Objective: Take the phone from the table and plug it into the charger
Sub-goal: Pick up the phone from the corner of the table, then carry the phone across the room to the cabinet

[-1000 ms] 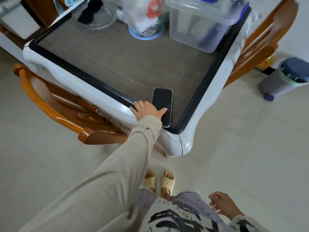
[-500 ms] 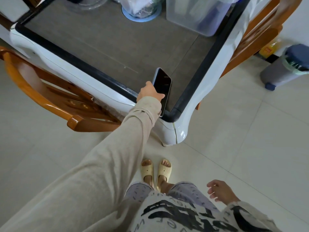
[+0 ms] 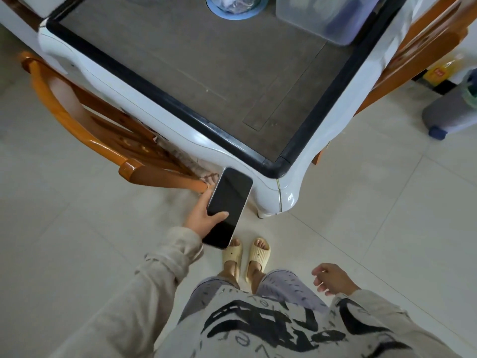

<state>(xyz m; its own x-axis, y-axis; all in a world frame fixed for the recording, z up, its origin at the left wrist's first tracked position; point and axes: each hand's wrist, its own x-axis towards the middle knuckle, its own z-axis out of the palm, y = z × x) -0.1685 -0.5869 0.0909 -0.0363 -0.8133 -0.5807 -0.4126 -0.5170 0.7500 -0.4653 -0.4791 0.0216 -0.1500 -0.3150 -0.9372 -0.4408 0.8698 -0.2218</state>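
A black phone (image 3: pixel 228 205) with a dark screen is held face up in my left hand (image 3: pixel 202 215), in the air in front of the table's near corner and above the floor. My thumb lies across the screen's lower part and my fingers wrap the left edge. The table (image 3: pixel 273 167) has a brown top with a black border and a white frame. My right hand (image 3: pixel 331 279) hangs low at my side with loosely curled fingers and nothing in it. No charger is in view.
An orange wooden chair (image 3: pixel 85 130) is tucked in at the table's left side, another (image 3: pixel 423 45) at the right. A clear plastic box (image 3: pixel 325 16) and a jar stand at the table's far edge. A grey bin (image 3: pixel 451 109) sits on the tiled floor at right.
My left hand lifted the phone off the table's corner and drew it back toward me, clear of the table edge. My right hand stayed low at my side.
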